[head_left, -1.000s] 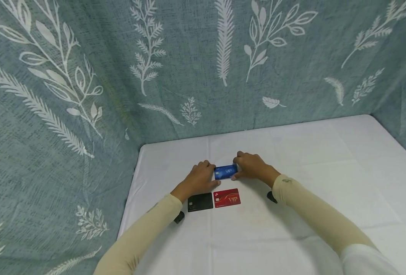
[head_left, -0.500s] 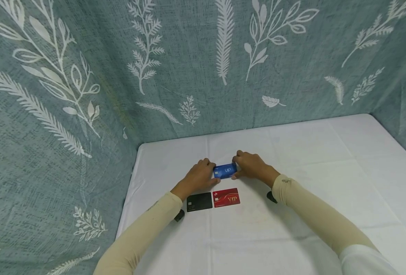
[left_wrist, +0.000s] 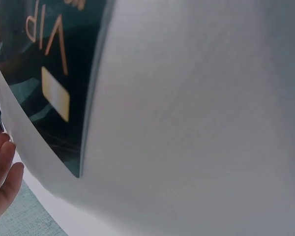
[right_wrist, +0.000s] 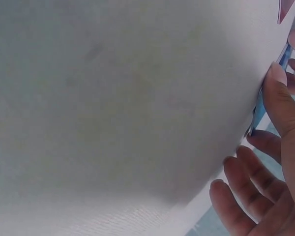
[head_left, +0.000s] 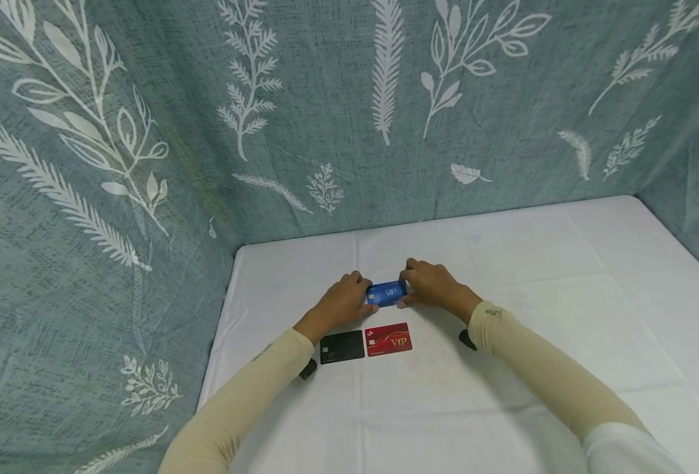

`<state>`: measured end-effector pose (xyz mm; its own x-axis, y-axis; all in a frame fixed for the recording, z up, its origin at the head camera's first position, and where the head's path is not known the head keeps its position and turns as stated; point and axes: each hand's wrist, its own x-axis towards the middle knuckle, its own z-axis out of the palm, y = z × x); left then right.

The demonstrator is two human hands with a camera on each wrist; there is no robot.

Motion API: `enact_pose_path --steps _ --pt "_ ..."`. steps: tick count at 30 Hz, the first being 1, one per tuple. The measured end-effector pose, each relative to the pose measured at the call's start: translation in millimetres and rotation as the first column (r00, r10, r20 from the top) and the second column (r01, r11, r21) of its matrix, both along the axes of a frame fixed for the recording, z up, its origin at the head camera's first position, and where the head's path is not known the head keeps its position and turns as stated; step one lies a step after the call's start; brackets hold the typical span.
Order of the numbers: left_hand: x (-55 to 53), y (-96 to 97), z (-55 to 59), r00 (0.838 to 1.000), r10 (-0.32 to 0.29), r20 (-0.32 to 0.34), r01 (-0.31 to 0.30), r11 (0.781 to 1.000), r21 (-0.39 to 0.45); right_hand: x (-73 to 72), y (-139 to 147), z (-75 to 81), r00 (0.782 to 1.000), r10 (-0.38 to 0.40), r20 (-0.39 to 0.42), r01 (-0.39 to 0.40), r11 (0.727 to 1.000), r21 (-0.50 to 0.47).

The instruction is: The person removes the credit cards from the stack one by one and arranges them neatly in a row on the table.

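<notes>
Both hands meet at a blue VIP card [head_left: 386, 293], which lies flat to my view at the far side of two other cards. Its left end is between the thumb and fingers of my left hand [head_left: 342, 304]. At the right end, my right hand [head_left: 435, 286] pinches the card, thumb on the near edge. In the right wrist view the blue card [right_wrist: 258, 114] shows as a thin edge-on strip between thumb and fingers. Nearer to me, a black VIP card [head_left: 342, 347] and a red VIP card [head_left: 388, 340] lie side by side with a narrow gap.
A white cloth [head_left: 444, 408] covers the table. Behind it and along the left hangs a blue-green curtain [head_left: 326, 118] with white leaf prints. Small black devices sit under both wrists, the left one [head_left: 308, 369] close to the black card and the right one [head_left: 467, 339] farther off.
The head view shifts very slightly. Both hands keep the same hold on the blue card, and the black and red cards stay where they lie.
</notes>
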<state>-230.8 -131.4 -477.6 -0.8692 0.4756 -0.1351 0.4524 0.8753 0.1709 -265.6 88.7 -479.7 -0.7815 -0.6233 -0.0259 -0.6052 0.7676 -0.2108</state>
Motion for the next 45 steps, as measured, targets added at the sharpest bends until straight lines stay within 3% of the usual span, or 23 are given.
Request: enact_pose_path --steps 11,29,45 --pt "-1.0 0.7 3.0 1.0 -0.022 -0.018 0.021 0.999 -0.027 -1.2 1.3 0.9 1.0 0.012 -0.017 -0.012 1.0 -0.011" --pt "0.7 0.2 2.4 1.0 -0.02 0.009 0.019 1.0 0.005 -0.2 1.9 -2.3 0.999 0.04 -0.01 -0.041 0.999 -0.033" --pt "3.2 0.7 2.0 0.997 -0.055 -0.049 0.055 0.998 -0.01 3.2 1.6 -2.8 0.999 0.042 0.0 -0.042 0.999 0.003"
